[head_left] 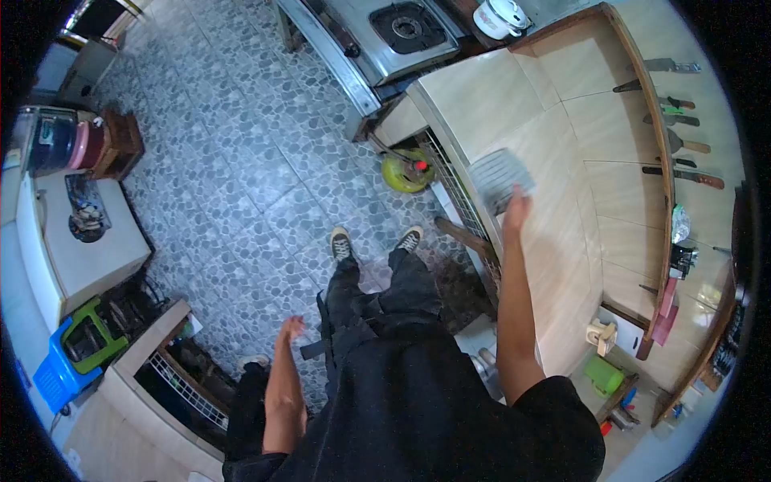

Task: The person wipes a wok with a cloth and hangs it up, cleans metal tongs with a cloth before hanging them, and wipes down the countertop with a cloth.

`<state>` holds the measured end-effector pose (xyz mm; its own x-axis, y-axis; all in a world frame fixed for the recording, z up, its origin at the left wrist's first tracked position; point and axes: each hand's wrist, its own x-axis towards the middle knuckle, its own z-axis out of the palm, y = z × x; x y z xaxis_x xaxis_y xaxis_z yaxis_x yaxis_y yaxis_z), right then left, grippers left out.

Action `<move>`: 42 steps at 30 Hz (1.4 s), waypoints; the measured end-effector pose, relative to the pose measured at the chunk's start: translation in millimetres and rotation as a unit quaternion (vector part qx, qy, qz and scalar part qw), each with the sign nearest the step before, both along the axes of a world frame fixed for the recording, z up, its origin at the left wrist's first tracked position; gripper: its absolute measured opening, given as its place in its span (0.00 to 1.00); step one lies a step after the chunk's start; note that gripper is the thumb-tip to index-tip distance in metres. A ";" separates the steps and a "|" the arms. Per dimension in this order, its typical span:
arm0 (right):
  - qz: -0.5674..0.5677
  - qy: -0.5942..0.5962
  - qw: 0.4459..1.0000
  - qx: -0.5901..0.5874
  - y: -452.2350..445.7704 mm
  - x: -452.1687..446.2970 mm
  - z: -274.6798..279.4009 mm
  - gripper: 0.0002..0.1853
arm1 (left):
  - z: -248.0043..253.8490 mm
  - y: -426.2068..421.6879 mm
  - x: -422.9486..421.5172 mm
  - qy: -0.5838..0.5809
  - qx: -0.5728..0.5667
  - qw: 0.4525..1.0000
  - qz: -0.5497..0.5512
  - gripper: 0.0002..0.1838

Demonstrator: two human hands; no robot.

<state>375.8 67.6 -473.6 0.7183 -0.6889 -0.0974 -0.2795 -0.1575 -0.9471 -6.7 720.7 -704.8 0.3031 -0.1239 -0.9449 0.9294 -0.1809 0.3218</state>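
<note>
My right hand (518, 210) is closed on the near edge of a pale grey striped cloth (501, 175), which lies on or just over the beige tiled counter (554, 241). Whether the cloth's far part touches the counter, I cannot tell. My left hand (293, 328) hangs low over the patterned floor on the left, away from any object, with its fingers apart and nothing visible in them.
A stove (408, 30) and a white pot (499, 18) stand beyond the counter. Below its edge sits a green gas cylinder (404, 173). Knives (683, 177) hang along the right wall. A white cabinet (92, 233) and blue plastic item (64, 373) are at left.
</note>
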 end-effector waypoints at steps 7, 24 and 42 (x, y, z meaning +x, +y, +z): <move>0.419 0.027 0.698 -0.580 88.3 35.5 75.5 0.16 | 16.9 -29.7 209.9 -0.202 0.160 0.957 -0.133 0.27; 0.548 0.011 0.331 -0.768 152.4 198.0 -17.9 0.32 | -51.4 -60.2 51.4 -0.071 0.142 0.960 -0.232 0.26; 0.516 -0.015 0.352 -0.781 90.8 99.1 -24.0 0.29 | -65.4 -78.0 210.8 -0.196 0.109 0.934 -0.278 0.22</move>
